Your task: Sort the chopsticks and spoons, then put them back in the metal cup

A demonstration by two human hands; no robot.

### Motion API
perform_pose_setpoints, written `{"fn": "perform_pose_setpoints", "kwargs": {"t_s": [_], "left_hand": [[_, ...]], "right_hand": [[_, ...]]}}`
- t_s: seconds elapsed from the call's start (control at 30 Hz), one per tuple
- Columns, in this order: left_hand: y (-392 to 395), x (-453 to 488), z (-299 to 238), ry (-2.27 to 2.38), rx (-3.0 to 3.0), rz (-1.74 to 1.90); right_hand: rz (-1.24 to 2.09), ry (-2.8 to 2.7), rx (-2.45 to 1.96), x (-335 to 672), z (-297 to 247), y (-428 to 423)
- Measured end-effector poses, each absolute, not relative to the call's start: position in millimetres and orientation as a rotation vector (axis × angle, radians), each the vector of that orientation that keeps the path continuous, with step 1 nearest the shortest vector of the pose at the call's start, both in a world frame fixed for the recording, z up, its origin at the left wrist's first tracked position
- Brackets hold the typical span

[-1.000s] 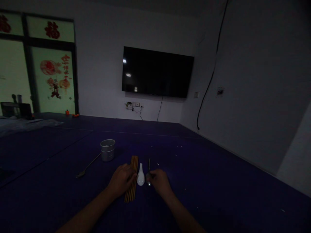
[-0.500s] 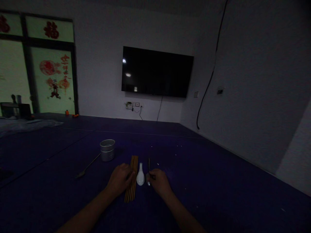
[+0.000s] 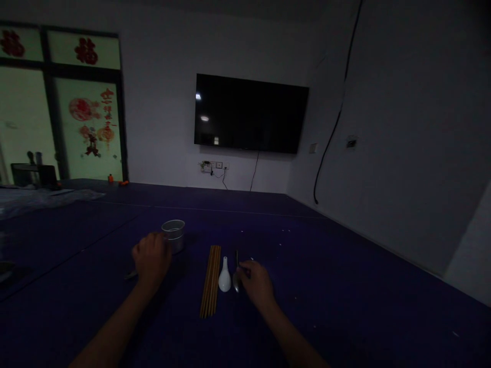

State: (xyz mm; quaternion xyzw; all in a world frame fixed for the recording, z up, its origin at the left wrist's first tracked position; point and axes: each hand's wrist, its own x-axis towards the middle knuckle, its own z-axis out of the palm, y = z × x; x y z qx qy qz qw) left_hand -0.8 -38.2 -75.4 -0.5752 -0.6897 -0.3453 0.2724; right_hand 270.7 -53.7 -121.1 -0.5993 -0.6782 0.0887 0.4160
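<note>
My right hand (image 3: 258, 283) pinches a metal spoon (image 3: 236, 283) around the middle of its handle, and the spoon lies low at the surface. Just left of it rests a white soup spoon (image 3: 224, 281), bowl toward me. Beside that lies a bundle of several wooden chopsticks (image 3: 210, 283), side by side. My left hand (image 3: 151, 259) hangs beside a silver metal cup (image 3: 174, 237), over a long-handled utensil (image 3: 130, 275). The hand covers most of the utensil's handle. Its fingertips are hidden and blurred, so a grip cannot be confirmed.
Everything lies on a dark blue surface (image 3: 291, 327) with small white scraps (image 3: 284, 230). Clear plastic sheeting (image 3: 49, 199) and a dark box (image 3: 34, 175) are at the far left. Small orange items (image 3: 123, 182) stand near the door. A television (image 3: 251, 113) hangs on the wall.
My left hand has left the chopsticks and moved left to the cup and long-handled utensil. My right hand stays at the metal spoon. The view has shifted slightly.
</note>
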Motion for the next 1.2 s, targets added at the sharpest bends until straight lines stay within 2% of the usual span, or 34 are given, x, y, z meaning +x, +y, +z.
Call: {"fn": "perform_pose_setpoints", "kwargs": {"t_s": [0.23, 0.57, 0.9, 1.03, 1.2], "left_hand": [[-34, -30, -80, -2.345, -1.618, -0.404], [-27, -39, -84, -2.436, -1.706, -0.276], [-23, -46, -91, -2.44, -1.632, -0.48], [-27, -40, -80, -2.306, -1.466, -0.914], [-33, -6, -83, -1.748, -1.584, -1.318]], "right_hand": [[0.17, -1.672, -1.481, 264, -105, -64], [0.139, -1.726, -1.48, 259, -99, -72], [0.126, -1.732, -1.468, 258, -101, -72], [0.133, -1.714, -1.449, 257, -101, -72], [0.154, -1.713, -1.354, 253, -98, -77]]}}
